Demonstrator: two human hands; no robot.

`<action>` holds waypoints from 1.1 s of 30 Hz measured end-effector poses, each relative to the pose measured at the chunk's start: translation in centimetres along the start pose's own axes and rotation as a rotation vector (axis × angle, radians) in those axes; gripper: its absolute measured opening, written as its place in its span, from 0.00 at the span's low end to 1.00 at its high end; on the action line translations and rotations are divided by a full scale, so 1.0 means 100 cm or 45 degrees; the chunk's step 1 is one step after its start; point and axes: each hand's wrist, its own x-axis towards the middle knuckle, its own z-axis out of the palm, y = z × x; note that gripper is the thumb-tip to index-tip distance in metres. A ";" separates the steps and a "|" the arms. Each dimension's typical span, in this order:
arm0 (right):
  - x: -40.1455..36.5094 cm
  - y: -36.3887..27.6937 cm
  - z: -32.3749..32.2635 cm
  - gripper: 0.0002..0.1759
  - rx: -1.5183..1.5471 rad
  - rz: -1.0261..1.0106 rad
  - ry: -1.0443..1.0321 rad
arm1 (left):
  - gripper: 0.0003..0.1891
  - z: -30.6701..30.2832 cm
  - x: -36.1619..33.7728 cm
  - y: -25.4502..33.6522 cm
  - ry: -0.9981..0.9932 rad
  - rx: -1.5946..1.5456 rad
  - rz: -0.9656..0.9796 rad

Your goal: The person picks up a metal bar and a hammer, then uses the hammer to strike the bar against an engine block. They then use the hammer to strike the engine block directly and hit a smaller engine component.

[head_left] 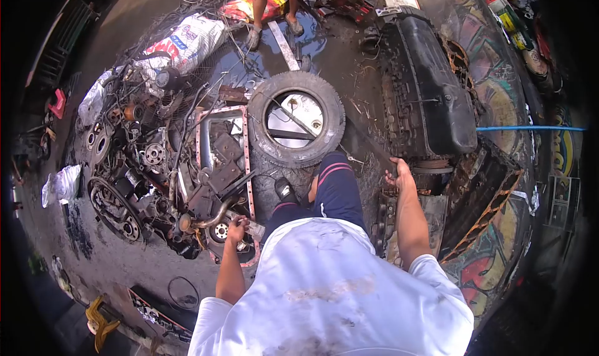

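Note:
My left hand is closed at the lower end of the red-edged metal frame. A small grey block shows right beside its fingers, and what they grip is too small to tell. On the right, the curled fingers of my right hand hold the near end of a long, thin dark bar, which slants up and left toward the tire. The tire lies flat in front of my knees, with pale metal pieces inside its ring. A curved pipe lies just left of my left hand.
Engine parts are piled at the left beside white sacks. A large black engine stands at the right, with rusty housings below it. Another person's legs are at the top, by wet ground.

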 end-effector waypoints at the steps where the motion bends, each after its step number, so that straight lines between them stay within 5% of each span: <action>1: 0.000 -0.006 0.000 0.17 -0.021 0.015 0.032 | 0.17 -0.007 0.006 -0.006 -0.042 0.052 -0.007; 3: -0.002 -0.012 -0.001 0.17 -0.073 -0.019 0.024 | 0.18 -0.009 -0.002 0.015 -0.041 0.331 -0.004; 7: -0.004 -0.014 -0.001 0.14 -0.176 -0.045 0.036 | 0.19 -0.003 -0.017 0.051 0.036 0.113 0.254; 12: -0.010 -0.035 0.005 0.15 -0.351 -0.142 0.083 | 0.21 -0.003 -0.039 0.049 0.143 0.029 0.202; 16: -0.021 -0.065 0.019 0.16 -0.506 -0.196 0.081 | 0.19 -0.016 -0.041 -0.023 0.190 -0.035 0.209; 20: -0.011 -0.069 0.030 0.18 -0.740 -0.223 0.167 | 0.12 -0.004 -0.084 -0.046 0.133 -0.100 -0.100; 23: -0.020 -0.068 0.032 0.18 -0.765 -0.227 0.163 | 0.13 -0.032 -0.052 -0.134 0.034 0.142 0.111; 26: -0.014 -0.077 0.022 0.19 -0.795 -0.228 0.198 | 0.14 -0.022 -0.050 -0.111 0.143 0.008 -0.176; 33: -0.019 -0.109 0.055 0.22 -0.848 -0.314 0.196 | 0.20 0.000 -0.040 -0.006 0.156 -0.182 0.271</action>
